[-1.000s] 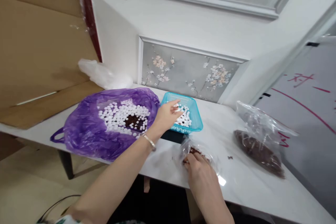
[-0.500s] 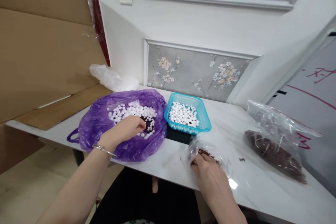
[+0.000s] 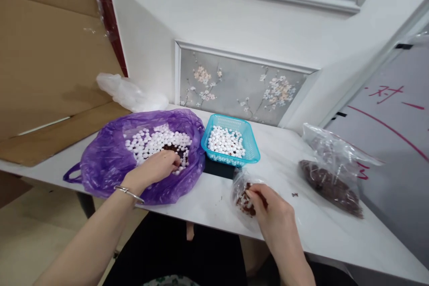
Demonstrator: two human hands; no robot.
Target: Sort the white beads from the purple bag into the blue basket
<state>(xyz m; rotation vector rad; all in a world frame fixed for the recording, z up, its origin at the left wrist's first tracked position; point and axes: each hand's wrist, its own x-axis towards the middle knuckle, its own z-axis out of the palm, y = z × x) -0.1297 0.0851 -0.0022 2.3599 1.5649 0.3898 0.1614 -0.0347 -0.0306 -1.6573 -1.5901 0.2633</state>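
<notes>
My left hand (image 3: 160, 165) reaches into a purple plastic bag (image 3: 110, 161) that lies open on the table. Its fingers are curled down among small white balls (image 3: 147, 143) and some brown bits (image 3: 170, 148); what they grip, if anything, is hidden. Over a small clear plastic bag (image 3: 237, 185) of reddish-brown bits (image 3: 244, 203), my right hand (image 3: 273, 208) has thumb and fingers pinched together. Anything in that pinch is too small to make out. Between the two bags, further back, stands a blue plastic basket (image 3: 253, 145) with more white balls (image 3: 225, 141) in it.
A larger clear bag of brown material (image 3: 330, 187) lies at the right, before a whiteboard (image 3: 395, 143). One brown crumb (image 3: 295, 195) is on the white table (image 3: 201, 201). Crumpled translucent plastic (image 3: 129, 94) and a big cardboard sheet (image 3: 50, 62) occupy the left. A dark flat object (image 3: 219, 169) lies near the basket.
My right hand has risen a little out of the clear bag's opening, its fingertips now pinched and visible. My left hand stays within the purple bag. The whole view has shifted slightly.
</notes>
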